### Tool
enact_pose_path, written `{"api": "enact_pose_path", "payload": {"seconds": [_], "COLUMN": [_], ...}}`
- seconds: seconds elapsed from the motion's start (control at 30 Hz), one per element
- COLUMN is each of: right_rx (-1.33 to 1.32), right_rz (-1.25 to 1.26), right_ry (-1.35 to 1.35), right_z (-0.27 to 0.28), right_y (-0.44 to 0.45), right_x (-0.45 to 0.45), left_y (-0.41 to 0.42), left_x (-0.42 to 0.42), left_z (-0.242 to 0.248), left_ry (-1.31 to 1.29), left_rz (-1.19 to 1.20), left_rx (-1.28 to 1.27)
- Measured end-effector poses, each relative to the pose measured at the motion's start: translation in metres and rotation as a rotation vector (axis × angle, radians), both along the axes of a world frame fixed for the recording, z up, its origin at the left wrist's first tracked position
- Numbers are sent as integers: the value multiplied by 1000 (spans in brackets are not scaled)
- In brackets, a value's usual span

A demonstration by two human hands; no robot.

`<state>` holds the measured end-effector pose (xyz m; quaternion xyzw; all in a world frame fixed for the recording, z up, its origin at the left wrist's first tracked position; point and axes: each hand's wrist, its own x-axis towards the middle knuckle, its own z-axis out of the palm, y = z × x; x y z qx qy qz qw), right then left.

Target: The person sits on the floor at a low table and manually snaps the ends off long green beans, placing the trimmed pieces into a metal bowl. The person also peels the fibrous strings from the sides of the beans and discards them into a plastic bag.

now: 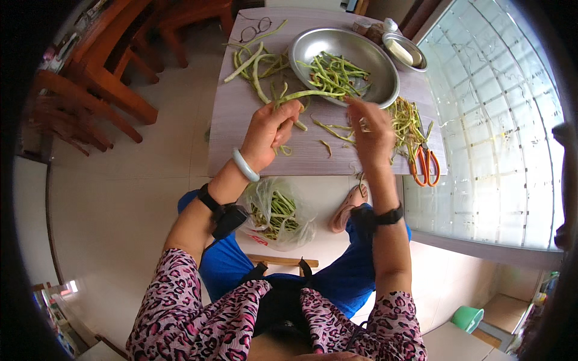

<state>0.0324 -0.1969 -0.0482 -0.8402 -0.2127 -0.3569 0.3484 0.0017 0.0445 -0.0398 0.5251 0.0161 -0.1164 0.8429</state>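
My left hand (273, 128) is closed around several long green beans, with ends sticking out on both sides of the fist. One long bean (311, 93) stretches right from it across the near rim of a steel basin (327, 40). At that bean's tip, the fingertips of my right hand (375, 131) pinch together; the hand is slightly blurred. Snapped bean pieces (336, 74) lie inside the basin. Whole long beans (257, 67) are spread on the table left of it. Beside my right hand is a heap of stringy bean trimmings (405, 119).
Orange-handled scissors (426, 164) lie at the table's right edge. Eyeglasses (256, 30) rest at the far left. A small metal bowl (422, 63) holds a pale block, near jars (361, 26). Below the table, a plastic bag (302, 230) contains beans. Wooden chairs (113, 90) stand left.
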Motion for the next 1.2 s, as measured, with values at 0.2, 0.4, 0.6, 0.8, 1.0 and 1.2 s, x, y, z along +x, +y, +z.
{"api": "enact_pose_path", "payload": {"seconds": [0.2,0.4,0.6,0.8,1.0,1.2], "right_rx": [89,-12,49,178,-148,-248], "right_rz": [287,258,142,-121,-504,-522], "right_ry": [109,-63,-76,214,521,620], "right_z": [11,13,16,18,2,-16], "right_y": [57,56,46,-6,-92,-99], "right_x": [-15,-11,-1,23,21,18], "left_y": [-3,2,2,3,7,-1], "left_x": [-1,-1,-3,-6,-9,-6], "left_z": [-2,3,5,8,15,18], "left_ry": [-41,-73,-153,-185,-193,-156], "left_rz": [31,21,0,13,30,30], "left_rx": [87,184,209,190,211,153]}}
